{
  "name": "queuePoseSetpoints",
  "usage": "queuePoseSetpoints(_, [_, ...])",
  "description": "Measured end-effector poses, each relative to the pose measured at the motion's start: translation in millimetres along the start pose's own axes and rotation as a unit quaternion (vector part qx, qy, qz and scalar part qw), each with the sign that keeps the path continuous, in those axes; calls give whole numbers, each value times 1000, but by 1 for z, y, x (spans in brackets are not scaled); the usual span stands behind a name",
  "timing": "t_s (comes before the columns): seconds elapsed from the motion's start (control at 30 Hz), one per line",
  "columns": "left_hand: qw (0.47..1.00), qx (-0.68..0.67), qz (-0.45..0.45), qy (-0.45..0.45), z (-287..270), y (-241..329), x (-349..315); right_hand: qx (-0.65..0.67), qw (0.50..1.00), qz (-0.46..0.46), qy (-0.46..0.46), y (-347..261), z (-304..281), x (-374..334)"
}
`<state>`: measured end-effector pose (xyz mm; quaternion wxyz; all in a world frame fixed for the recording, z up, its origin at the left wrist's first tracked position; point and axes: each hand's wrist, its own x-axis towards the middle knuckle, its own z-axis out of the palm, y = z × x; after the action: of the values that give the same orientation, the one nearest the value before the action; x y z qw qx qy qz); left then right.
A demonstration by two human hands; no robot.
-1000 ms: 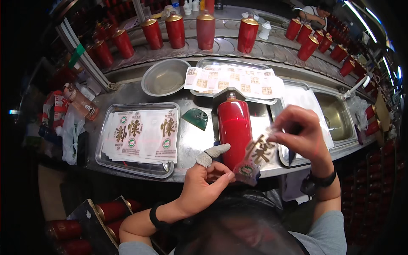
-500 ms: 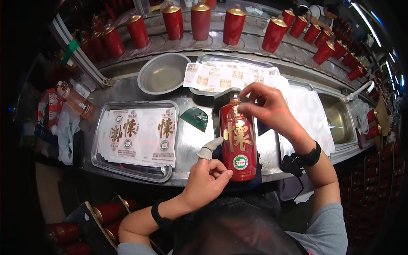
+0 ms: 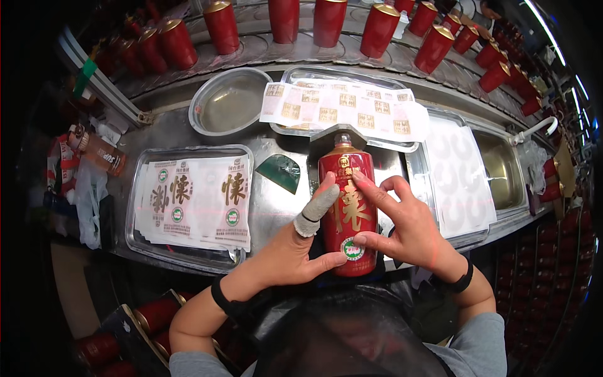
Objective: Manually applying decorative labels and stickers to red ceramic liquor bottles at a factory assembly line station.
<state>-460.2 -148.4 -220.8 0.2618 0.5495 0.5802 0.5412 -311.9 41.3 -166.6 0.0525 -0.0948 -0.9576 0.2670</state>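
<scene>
A red bottle (image 3: 349, 218) with gold lettering, a round green-and-white emblem and a clear glass neck lies tilted in front of me, its neck pointing away. My left hand (image 3: 300, 250) grips its left side, thumb low by the emblem and index finger stretched up along the edge. A pale fabric finger cover (image 3: 319, 207) wraps that index finger. On the right side, my right hand (image 3: 414, 226) presses the bottle, with index fingertip high on the lettering and thumb beside the emblem. A dark angled rest (image 3: 321, 134) shows behind the bottle's neck.
Left of the bottle, a metal tray (image 3: 133, 217) holds printed transfer sheets; a green scraper (image 3: 278, 173) lies between. Beyond stand a grey basin (image 3: 200, 103) and another sheet-covered tray (image 3: 411, 148). White sheets (image 3: 457, 179) and a sink (image 3: 504, 173) are right. Red bottles (image 3: 378, 31) line the conveyor behind.
My right hand has come down from the bottle's neck to its right front. My left hand has opened out along the left side, fingers extended. The whole view has shifted slightly.
</scene>
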Motion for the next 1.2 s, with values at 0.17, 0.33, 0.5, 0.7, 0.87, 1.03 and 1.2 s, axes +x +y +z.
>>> queuePoseSetpoints(0.17, [997,-68,3,22,5,5,2,65,998,-9,3,16,12,-5])
queuePoseSetpoints(0.33, [999,47,11,4,5,20,10,158,986,-41,22,30,18,-7])
queuePoseSetpoints(0.5, [995,100,14,-13,8,16,17,143,989,-36,-26,27,12,-6])
queuePoseSetpoints(0.7, [995,92,10,-24,2,10,18,132,990,-34,-37,27,9,-3])
queuePoseSetpoints(0.87, [997,75,5,-8,4,9,18,139,988,-21,-59,29,0,7])
queuePoseSetpoints(1.03, [993,116,4,6,3,6,25,127,988,-15,-84,37,2,16])
queuePoseSetpoints(1.2, [989,147,-33,-10,1,10,30,138,989,-43,-36,45,11,16])
